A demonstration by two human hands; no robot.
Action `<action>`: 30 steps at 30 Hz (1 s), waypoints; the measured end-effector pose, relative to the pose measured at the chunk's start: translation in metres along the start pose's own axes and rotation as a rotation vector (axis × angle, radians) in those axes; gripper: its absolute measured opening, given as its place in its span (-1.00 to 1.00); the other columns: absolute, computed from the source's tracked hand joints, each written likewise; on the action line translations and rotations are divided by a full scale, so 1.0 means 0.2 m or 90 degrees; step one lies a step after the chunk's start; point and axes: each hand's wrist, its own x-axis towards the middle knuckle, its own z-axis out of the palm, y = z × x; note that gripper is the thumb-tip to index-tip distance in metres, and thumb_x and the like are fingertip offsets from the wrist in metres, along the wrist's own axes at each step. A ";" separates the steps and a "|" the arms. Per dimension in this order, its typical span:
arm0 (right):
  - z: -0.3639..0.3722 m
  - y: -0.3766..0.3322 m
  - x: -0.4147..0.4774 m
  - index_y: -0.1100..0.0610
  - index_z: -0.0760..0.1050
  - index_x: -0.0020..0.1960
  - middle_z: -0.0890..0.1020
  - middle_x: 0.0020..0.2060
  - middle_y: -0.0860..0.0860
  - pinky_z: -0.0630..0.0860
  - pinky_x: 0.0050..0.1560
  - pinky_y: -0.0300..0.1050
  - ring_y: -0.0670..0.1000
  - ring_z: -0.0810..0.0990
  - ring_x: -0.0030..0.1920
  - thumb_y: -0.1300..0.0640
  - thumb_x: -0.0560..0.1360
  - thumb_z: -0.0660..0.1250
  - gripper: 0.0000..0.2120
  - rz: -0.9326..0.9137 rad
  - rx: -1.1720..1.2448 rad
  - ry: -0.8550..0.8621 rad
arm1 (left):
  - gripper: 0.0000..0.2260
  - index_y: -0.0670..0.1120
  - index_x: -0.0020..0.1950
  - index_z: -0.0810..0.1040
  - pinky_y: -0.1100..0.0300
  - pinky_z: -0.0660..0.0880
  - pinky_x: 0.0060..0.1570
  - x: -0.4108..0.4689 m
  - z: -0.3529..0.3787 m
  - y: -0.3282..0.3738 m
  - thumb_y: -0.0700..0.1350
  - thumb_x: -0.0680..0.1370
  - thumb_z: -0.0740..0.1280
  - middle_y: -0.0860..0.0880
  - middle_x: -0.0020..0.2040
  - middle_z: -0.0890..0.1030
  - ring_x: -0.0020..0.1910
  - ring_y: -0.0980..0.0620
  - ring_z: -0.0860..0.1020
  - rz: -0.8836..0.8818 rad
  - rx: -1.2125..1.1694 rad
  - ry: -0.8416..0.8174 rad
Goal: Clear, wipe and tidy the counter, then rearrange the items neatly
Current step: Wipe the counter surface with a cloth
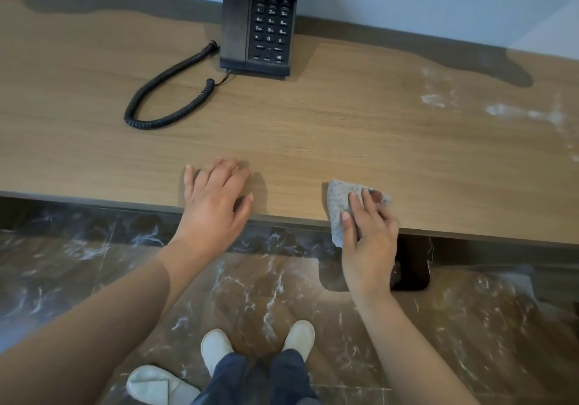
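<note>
**Person wiping a wooden counter in front of a black telephone**

A wooden counter runs across the room, with a black telephone standing at its back, by the wall. Left of the telephone, its coiled cord loops loosely over the wood. In front of the telephone and slightly left, the person's left hand lies flat with fingers spread, holding nothing. It is probably bracing the body for the wipe.

In front of the telephone and to its right, the right hand grips a small grey dotted cloth. The fingers are bent over it and press it onto the counter's front edge. The cloth's long axis runs front to back: its far corner points toward the wall and its near end droops over the edge.

Far right of the telephone, white powdery smears lie on the wood, so the wiping looks unfinished.
</note>
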 end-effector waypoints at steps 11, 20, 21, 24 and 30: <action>0.20 -0.39 -0.17 0.04 0.59 0.24 0.54 0.23 -0.21 0.26 0.30 -0.46 -0.22 0.35 0.21 0.23 0.52 0.37 -0.69 -0.183 0.121 -0.199 | -0.56 -0.07 0.35 0.48 -0.27 0.10 0.44 -0.32 -0.15 -0.31 0.06 0.57 0.08 -0.05 0.38 0.45 0.44 -0.11 0.31 -0.044 0.004 0.003; 0.07 -0.46 -0.33 0.03 0.68 0.09 0.67 0.02 -0.14 0.51 0.21 -0.19 -0.24 0.50 0.12 0.27 0.48 0.42 -0.75 -0.135 0.115 -0.219 | -0.55 -0.06 0.35 0.49 -0.18 0.23 0.40 -0.41 -0.31 -0.36 0.07 0.56 0.09 -0.05 0.36 0.48 0.36 -0.11 0.40 -0.052 -0.012 -0.055; 0.03 -0.47 -0.33 0.04 0.68 0.08 0.68 0.01 -0.14 0.50 0.20 -0.21 -0.25 0.50 0.11 0.28 0.46 0.43 -0.75 -0.132 0.116 -0.200 | -0.60 -0.09 0.32 0.52 -0.15 0.31 0.36 -0.41 -0.32 -0.34 0.03 0.57 0.14 -0.07 0.34 0.50 0.32 -0.12 0.44 -0.041 -0.021 -0.065; -0.09 -0.48 -0.31 0.06 0.68 0.09 0.68 0.02 -0.12 0.44 0.19 -0.28 -0.25 0.49 0.10 0.30 0.46 0.42 -0.75 -0.117 0.111 -0.166 | -0.71 -0.14 0.28 0.56 -0.02 0.42 0.27 -0.39 -0.35 -0.26 -0.15 0.56 0.33 -0.09 0.28 0.55 0.25 -0.13 0.49 -0.015 -0.041 -0.083; -0.31 -0.38 -0.21 0.04 0.66 0.12 0.57 0.02 -0.29 0.38 0.21 -0.37 -0.37 0.43 0.14 0.27 0.50 0.39 -0.75 -0.066 0.128 -0.125 | -0.70 -0.13 0.29 0.53 0.08 0.45 0.21 -0.25 -0.38 -0.06 -0.14 0.57 0.30 -0.04 0.23 0.55 0.21 -0.08 0.50 0.042 -0.051 -0.101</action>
